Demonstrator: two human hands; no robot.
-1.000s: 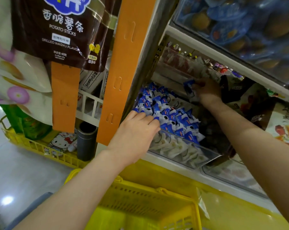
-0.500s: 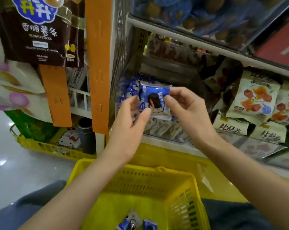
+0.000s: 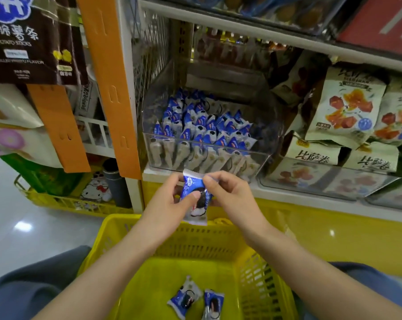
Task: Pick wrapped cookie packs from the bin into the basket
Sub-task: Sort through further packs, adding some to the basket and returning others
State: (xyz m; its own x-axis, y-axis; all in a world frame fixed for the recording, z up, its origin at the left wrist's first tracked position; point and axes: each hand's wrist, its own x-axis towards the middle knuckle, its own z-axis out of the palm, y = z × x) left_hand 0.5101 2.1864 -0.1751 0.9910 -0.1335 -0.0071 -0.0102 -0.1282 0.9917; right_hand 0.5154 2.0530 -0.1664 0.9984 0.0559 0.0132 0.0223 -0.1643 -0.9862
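A blue and white wrapped cookie pack (image 3: 196, 204) hangs upright between both hands, just above the far rim of the yellow basket (image 3: 253, 269). My left hand (image 3: 170, 202) pinches its left side with the thumb across the front. My right hand (image 3: 232, 195) pinches its upper right edge. Two more cookie packs (image 3: 196, 299) lie on the basket floor. Behind the hands, a clear plastic bin (image 3: 149, 144) on the shelf holds several rows of the same packs (image 3: 202, 128).
An orange hanging strip (image 3: 110, 84) and a wire shelf side stand left of the bin. Snack bags (image 3: 343, 107) fill clear bins to the right. A dark potato-stick bag (image 3: 31, 40) hangs at upper left. A second yellow basket (image 3: 63, 202) sits on the floor at left.
Both hands have come down from in front of the bin to just above the basket rim, carrying the cookie pack. A second earlier the right hand was deep in the shelf.
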